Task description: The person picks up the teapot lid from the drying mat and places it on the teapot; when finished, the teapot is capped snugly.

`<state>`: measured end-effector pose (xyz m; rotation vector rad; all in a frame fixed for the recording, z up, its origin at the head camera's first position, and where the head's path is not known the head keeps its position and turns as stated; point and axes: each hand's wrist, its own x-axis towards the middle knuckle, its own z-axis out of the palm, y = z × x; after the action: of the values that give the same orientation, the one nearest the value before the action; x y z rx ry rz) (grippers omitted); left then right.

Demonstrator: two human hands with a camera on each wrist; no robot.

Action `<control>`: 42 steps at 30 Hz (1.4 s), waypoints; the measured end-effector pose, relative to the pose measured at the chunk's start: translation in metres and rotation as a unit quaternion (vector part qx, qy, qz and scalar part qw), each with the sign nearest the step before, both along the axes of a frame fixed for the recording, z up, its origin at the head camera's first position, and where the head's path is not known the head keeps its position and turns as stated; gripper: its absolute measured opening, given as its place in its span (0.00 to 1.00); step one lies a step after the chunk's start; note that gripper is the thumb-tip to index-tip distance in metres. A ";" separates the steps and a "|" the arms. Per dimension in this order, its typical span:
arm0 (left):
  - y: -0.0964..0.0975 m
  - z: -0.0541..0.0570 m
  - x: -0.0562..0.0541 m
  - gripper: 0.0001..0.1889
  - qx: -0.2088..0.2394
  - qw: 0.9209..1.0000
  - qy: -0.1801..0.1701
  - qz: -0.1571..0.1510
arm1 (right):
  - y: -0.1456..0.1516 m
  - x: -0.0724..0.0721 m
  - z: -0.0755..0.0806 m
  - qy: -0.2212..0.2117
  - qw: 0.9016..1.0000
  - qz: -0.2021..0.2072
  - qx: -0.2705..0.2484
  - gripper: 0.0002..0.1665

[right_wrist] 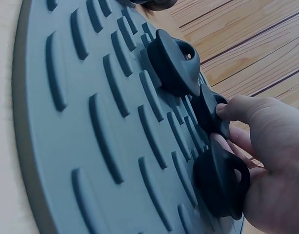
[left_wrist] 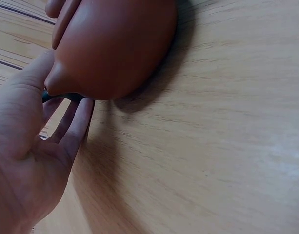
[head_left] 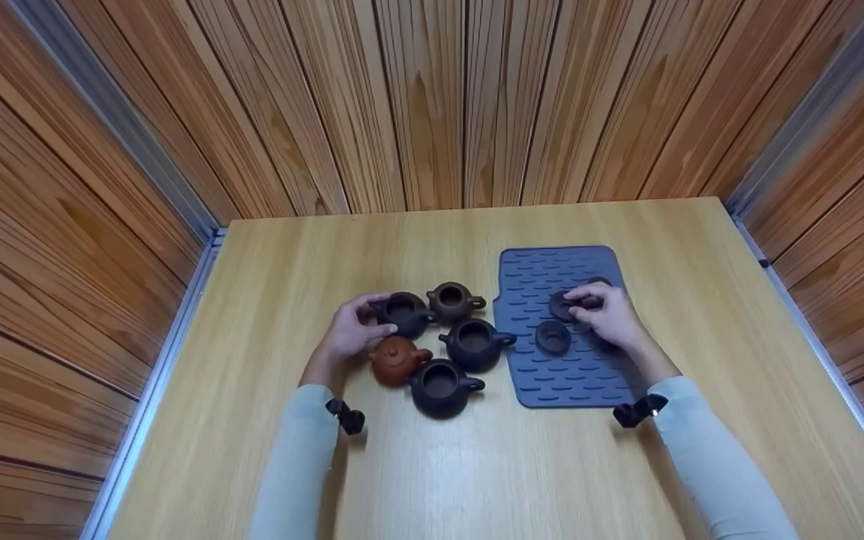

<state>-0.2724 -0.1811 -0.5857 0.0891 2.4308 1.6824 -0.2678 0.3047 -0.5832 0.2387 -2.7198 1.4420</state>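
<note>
My left hand (head_left: pixel 343 331) is around the spout side of a dark lidless teapot (head_left: pixel 418 322), thumb at the front and fingers behind. In the left wrist view a reddish-brown teapot (left_wrist: pixel 117 46) with its lid on largely hides that dark pot. Over on the grey mat, my right hand (head_left: pixel 613 319) pinches a small dark teapot lid (right_wrist: pixel 204 109) between thumb and fingers, close over the mat. One dark lid (right_wrist: pixel 171 66) lies on the mat beside it, and another looped lid (right_wrist: pixel 217 183) sits under the hand.
A small brown lidless teapot (head_left: pixel 456 309) and two dark lidless ones, one in the middle (head_left: pixel 472 361) and one in front (head_left: pixel 439 405), crowd around. The middle pot's handle reaches the edge of the grey ridged mat (head_left: pixel 552 390). Wood panels (head_left: pixel 432 112) stand behind the table.
</note>
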 end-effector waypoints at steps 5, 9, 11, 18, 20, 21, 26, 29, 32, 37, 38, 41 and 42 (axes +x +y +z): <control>0.000 -0.001 0.001 0.30 -0.001 1.000 -0.004 0.003 | 0.001 0.000 0.000 0.000 1.000 0.000 0.001 0.13; 0.001 0.000 0.002 0.30 0.003 1.000 0.000 0.007 | 0.000 0.000 0.000 0.004 1.000 -0.001 -0.010 0.13; 0.001 0.001 0.002 0.30 0.007 1.000 0.007 0.006 | -0.001 0.000 0.001 0.007 1.000 -0.002 -0.016 0.12; 0.001 0.000 0.002 0.30 0.011 1.000 0.014 0.000 | 0.000 0.001 0.001 0.003 1.000 -0.004 -0.019 0.12; 0.001 0.000 0.002 0.30 0.008 1.000 0.011 0.002 | 0.000 0.000 0.002 0.000 1.000 -0.005 -0.020 0.12; 0.001 0.000 0.002 0.30 0.007 1.000 0.009 0.004 | 0.001 0.000 0.002 -0.001 1.000 -0.005 -0.021 0.12; 0.001 -0.001 0.002 0.30 0.005 1.000 0.010 0.006 | 0.002 -0.001 0.004 -0.013 0.999 0.001 -0.031 0.13; 0.002 -0.001 0.002 0.30 0.010 1.000 0.008 0.007 | 0.002 -0.001 0.007 -0.020 0.999 0.006 -0.033 0.14; 0.002 0.000 0.002 0.31 0.011 1.000 0.006 0.006 | 0.002 -0.001 0.009 -0.017 0.999 0.010 -0.028 0.15; 0.001 0.000 0.001 0.31 0.010 1.000 0.003 0.008 | 0.000 -0.001 0.012 -0.014 1.000 0.014 -0.020 0.17; 0.001 -0.001 0.001 0.31 0.010 1.000 0.002 0.008 | -0.001 -0.001 0.013 -0.014 1.000 0.015 -0.020 0.17; 0.001 -0.001 0.001 0.30 0.005 1.000 0.003 0.007 | -0.004 -0.001 0.015 -0.017 1.000 0.015 -0.022 0.18; 0.001 -0.001 0.000 0.30 0.004 1.000 0.004 0.007 | -0.005 -0.001 0.016 -0.016 0.999 0.015 -0.023 0.18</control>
<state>-0.2721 -0.1800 -0.5869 0.0806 2.4361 1.7013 -0.2693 0.2999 -0.5675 0.2580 -2.7150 1.5284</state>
